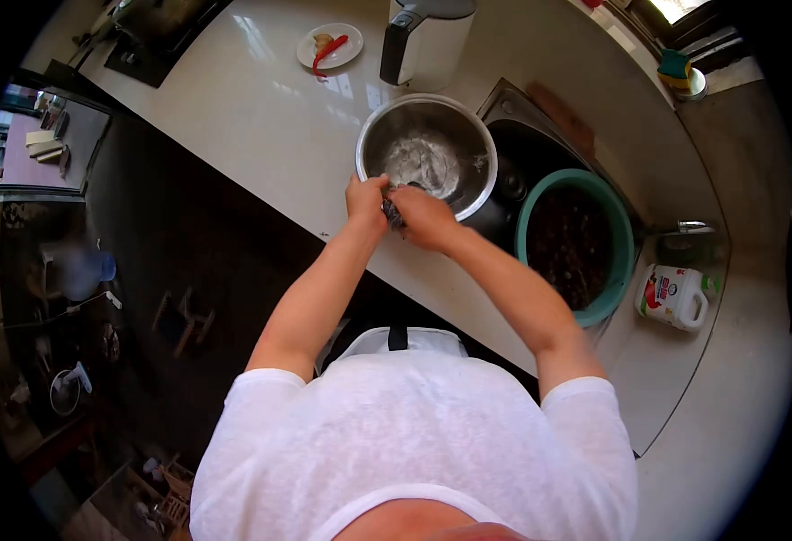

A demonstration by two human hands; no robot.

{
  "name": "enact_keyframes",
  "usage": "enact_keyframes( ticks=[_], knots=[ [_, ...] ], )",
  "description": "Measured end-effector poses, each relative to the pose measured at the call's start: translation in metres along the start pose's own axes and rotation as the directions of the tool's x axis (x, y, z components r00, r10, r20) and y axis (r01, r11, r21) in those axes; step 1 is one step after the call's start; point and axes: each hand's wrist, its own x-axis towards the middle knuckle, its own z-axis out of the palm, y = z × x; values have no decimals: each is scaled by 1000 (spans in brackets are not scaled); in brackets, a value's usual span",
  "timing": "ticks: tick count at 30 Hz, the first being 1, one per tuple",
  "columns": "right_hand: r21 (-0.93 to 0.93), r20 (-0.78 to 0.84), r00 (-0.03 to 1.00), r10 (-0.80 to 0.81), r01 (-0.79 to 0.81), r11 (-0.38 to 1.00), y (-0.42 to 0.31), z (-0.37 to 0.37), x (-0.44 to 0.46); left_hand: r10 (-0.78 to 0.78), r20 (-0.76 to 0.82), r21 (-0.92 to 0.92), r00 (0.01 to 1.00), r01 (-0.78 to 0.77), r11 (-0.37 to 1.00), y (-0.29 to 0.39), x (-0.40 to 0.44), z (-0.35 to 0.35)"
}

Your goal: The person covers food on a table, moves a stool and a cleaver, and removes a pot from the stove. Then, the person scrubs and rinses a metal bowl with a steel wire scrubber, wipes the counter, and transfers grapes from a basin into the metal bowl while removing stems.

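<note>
A steel bowl (488, 189) stands on the counter beside the sink, with a whitish wet patch on its inner bottom. My left hand (366, 197) is at the bowl's near left rim, its fingers closed on the edge. Close beside it, my right hand (421, 216) is closed at the near rim. A small dark, shiny, crumpled thing (393, 215) shows between the two hands, against the right fingers; what it is I cannot make out.
Behind the bowl stands a white kettle (435, 45). A white plate (346, 52) holds a red chili and pale pieces. Right of the bowl, a green basin (626, 234) with dark contents sits at the sink (508, 106). A white jug (671, 298) lies farther right.
</note>
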Motion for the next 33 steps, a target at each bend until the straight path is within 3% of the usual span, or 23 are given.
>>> enact_keyframes(
  ticks=[1,2,5,7,8,10,11,12,13,14,15,19,21,24,25,28,30,33],
  knots=[
    [35,-41,993,-107,109,993,9,-5,-5,-3,74,-77,997,9,997,1,3,-3],
    [105,69,997,-44,37,994,19,-16,-8,-4,74,-77,997,10,997,1,4,-4],
    [-35,67,993,94,-92,995,23,-27,-12,-11,60,-90,998,16,996,4,1,2],
    [90,410,883,228,-288,953,5,-40,4,-50,63,-70,997,55,996,9,-1,1],
    [90,410,884,224,-283,955,11,-32,12,-86,69,-54,994,90,995,12,1,1],
    [358,348,935,66,-197,913,26,-10,26,-72,80,-20,994,73,997,9,4,-3],
    [356,219,976,20,-99,929,29,-5,29,-60,97,14,993,59,998,7,6,-5],
    [356,221,975,10,-90,930,34,1,37,-52,91,10,994,52,999,8,5,-5],
    [90,80,992,-93,85,992,42,8,46,-22,91,13,996,21,1000,9,1,-4],
    [-202,-27,974,-226,216,955,51,14,53,5,92,16,996,-7,1000,9,-1,-4],
    [-338,8,970,-245,233,912,60,8,53,3,91,17,996,-4,1000,9,-2,-3],
    [-369,-77,991,-109,74,927,86,-8,42,39,62,-6,997,-39,999,8,-1,-3],
    [-407,106,994,32,14,913,80,-22,28,66,82,-58,994,-61,996,9,1,2],
    [-193,261,963,-62,115,974,45,-18,21,19,23,-68,1000,-17,998,7,-1,3],
    [-141,137,958,-252,271,952,43,-1,30,30,36,-78,999,-27,997,4,1,1],
    [-266,124,969,-212,238,934,45,3,60,67,49,-51,997,-64,997,5,6,-4],
    [-299,22,974,-227,223,928,52,-7,63,91,59,-21,994,-90,996,6,6,-4],
    [-269,60,988,-141,152,951,59,-18,56,-86,74,-29,994,88,996,6,11,-7]
  ],
)
